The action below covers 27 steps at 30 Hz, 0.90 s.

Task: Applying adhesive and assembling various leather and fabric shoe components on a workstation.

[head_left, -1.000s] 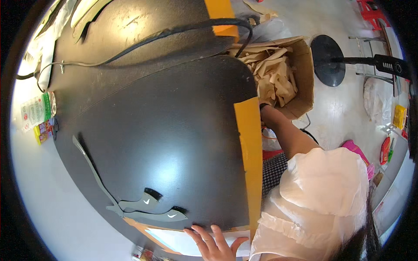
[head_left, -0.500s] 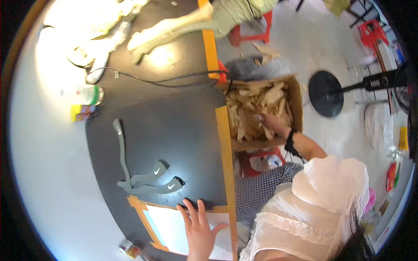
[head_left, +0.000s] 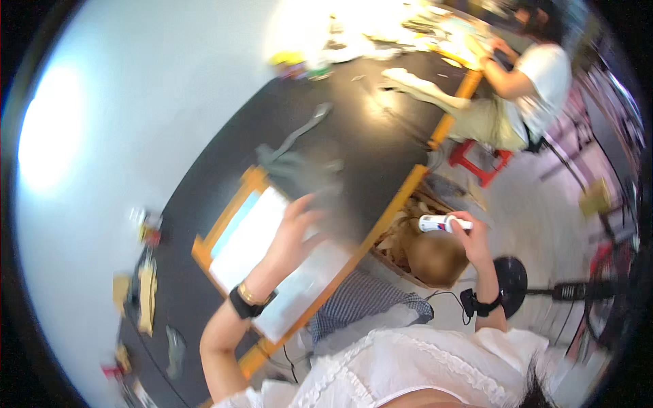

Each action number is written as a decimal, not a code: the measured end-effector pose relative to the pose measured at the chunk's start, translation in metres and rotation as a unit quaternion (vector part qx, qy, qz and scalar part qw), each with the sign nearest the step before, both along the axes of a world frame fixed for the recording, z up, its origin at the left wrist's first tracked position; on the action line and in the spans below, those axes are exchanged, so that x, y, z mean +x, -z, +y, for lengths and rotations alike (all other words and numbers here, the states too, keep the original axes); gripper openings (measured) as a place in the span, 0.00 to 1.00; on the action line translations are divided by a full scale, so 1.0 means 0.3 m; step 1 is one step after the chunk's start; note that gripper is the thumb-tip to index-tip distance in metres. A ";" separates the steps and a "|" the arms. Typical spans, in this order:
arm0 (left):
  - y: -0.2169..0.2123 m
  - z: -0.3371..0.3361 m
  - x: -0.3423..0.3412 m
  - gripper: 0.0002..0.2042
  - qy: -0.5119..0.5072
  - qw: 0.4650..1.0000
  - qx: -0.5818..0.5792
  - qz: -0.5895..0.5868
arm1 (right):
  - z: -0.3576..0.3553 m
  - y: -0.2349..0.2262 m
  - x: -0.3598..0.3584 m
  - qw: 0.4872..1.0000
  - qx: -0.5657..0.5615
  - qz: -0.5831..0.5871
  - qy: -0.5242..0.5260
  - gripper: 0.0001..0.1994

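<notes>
Though blurry, L hand [head_left: 292, 233] wide; R hand [head_left: 471, 236] round part-hidden white btl [head_left: 434, 223]

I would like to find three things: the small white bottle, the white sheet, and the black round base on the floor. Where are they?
Small white bottle [head_left: 434, 223]: head view, on its body.
White sheet [head_left: 245, 236]: head view, its bare upper-left part.
Black round base [head_left: 515, 280]: head view, its flat top.
</notes>
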<state>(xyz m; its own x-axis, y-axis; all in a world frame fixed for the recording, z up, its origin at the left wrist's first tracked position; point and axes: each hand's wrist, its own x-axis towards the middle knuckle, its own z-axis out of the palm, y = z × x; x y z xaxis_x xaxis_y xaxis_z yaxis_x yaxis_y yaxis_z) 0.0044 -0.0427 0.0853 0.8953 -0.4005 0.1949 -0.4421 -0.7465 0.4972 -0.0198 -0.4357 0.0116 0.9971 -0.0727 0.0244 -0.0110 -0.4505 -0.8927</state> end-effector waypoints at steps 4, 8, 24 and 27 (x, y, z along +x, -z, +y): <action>-0.132 -0.118 -0.103 0.31 0.111 0.984 -0.130 0.047 | 0.228 -0.266 -0.037 0.990 0.037 -0.030 -0.133 0.12; -0.122 -0.076 -0.218 0.34 0.081 0.985 -0.129 0.075 | 0.525 -0.321 -0.054 0.961 0.028 -0.065 -0.266 0.13; 0.153 1.174 -0.062 0.19 -0.429 0.865 -0.232 -0.118 | 0.290 -0.146 0.525 0.974 -0.006 -0.166 -0.153 0.15; 0.259 1.316 -0.051 0.19 -0.473 0.861 -0.143 -0.123 | 0.076 -0.064 0.780 0.966 -0.056 -0.251 -0.030 0.14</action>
<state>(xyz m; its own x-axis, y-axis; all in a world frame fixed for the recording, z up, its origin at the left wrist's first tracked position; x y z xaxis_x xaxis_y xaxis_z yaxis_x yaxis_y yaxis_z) -0.0110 0.3521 0.0075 0.7126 0.5802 0.3945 0.1776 -0.6932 0.6985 0.2142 -0.4130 0.0308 0.8600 0.0169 0.5100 0.4400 -0.5307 -0.7244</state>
